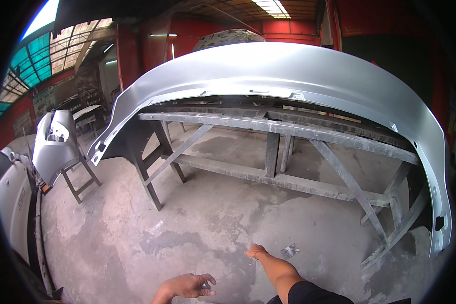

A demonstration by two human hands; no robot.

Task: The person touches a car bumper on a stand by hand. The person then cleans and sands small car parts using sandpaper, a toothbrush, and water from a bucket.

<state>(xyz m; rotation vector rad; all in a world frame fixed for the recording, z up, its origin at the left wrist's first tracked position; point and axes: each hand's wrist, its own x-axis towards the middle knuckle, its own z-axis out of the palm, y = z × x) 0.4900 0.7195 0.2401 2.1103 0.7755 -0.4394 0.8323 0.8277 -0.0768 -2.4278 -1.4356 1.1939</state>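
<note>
A long silver car bumper (268,68) lies curved over a grey-smeared work stand (283,129), its two ends hanging down past the stand's sides. My left hand (190,285) is low in the picture, over the floor, thumb and fingers apart. A small greyish patch shows between them; I cannot make out what it is. Farther forward and to the right, my right hand (256,251) reaches out with the arm stretched, its fingers small and partly hidden. Both hands are apart from the bumper and the stand.
At the left, another silver body part (55,144) rests on a small dark stand (81,180). A white vehicle panel (12,197) stands at the far left edge. A flat scrap (290,250) lies on the stained concrete floor (207,223). Red walls (289,30) stand behind.
</note>
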